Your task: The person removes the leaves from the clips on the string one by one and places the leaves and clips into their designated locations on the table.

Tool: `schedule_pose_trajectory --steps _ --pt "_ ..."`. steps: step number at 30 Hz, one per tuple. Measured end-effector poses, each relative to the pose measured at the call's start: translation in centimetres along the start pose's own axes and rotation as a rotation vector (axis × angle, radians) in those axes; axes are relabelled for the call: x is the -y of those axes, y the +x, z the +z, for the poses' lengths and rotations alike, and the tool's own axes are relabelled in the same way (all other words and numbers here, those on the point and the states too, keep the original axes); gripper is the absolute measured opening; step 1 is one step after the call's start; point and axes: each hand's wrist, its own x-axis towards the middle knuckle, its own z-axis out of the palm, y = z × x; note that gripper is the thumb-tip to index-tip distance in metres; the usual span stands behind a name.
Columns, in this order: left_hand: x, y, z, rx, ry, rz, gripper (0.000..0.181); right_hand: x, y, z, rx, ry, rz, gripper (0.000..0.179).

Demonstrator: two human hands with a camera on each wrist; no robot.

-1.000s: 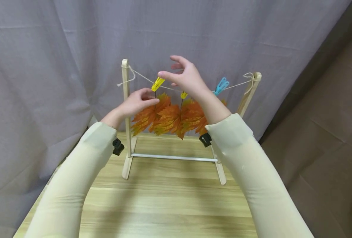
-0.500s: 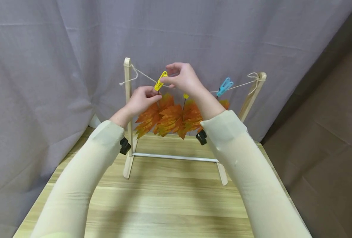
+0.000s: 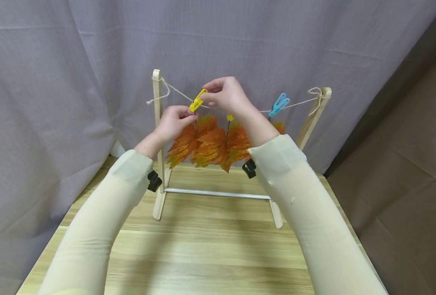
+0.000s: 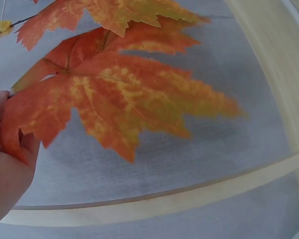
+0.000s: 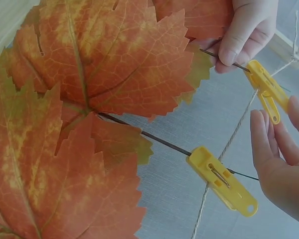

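Just below the string (image 5: 202, 205), the left hand (image 5: 251, 30) pinches a leaf (image 4: 124, 97) by its stem (image 5: 240, 66); the right hand (image 3: 227, 96) grips the yellow clip (image 5: 263, 82) on the string, at the stem's end. A second yellow clip (image 5: 229, 191) and a blue clip (image 3: 279, 105) hold more leaves (image 5: 122, 69) beneath the string.

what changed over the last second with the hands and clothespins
The right hand has brought its spread fingers down, taking the left yellow clothespin between fingers and thumb. The left hand still pinches the leaf stem below; the blue clothespin stays on the string.
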Motion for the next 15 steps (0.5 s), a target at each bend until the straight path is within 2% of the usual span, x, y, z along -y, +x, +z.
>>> schedule_pose_trajectory --steps 15 --pt "-0.31 -0.22 -0.30 0.000 -0.015 0.016 0.014 -0.03 -0.19 -0.27 -0.054 -0.068 -0.031 0.028"
